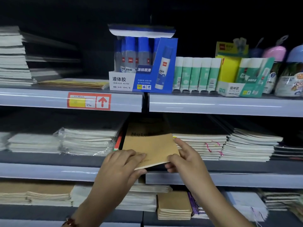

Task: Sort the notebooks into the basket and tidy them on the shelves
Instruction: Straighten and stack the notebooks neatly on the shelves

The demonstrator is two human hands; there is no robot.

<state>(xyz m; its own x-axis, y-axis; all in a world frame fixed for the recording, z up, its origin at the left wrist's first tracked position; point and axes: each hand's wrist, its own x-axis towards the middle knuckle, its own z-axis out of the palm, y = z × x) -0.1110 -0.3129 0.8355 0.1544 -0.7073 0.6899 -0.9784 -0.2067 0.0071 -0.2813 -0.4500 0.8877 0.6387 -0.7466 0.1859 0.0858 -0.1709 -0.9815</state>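
Observation:
A brown kraft notebook point(148, 143) with "Notebook" printed on its cover lies half inside the middle shelf point(49, 171), its near edge sticking out over the shelf front. My left hand point(122, 163) holds its near left corner, fingers on the cover and thumb beneath. My right hand point(183, 156) pinches the near right corner, with the index finger stretched along the right edge. Stacks of white notebooks point(88, 141) lie to the left, and another notebook pile point(200, 146) to the right. No basket is in view.
The top shelf point(221, 105) carries a blue liquid glue box point(142, 66), green glue sticks point(196, 74) and more notebook piles point(13, 56). Small brown notebooks point(173, 205) and other stacks fill the bottom shelf. A red price tag point(89, 101) sits on the top shelf's rail.

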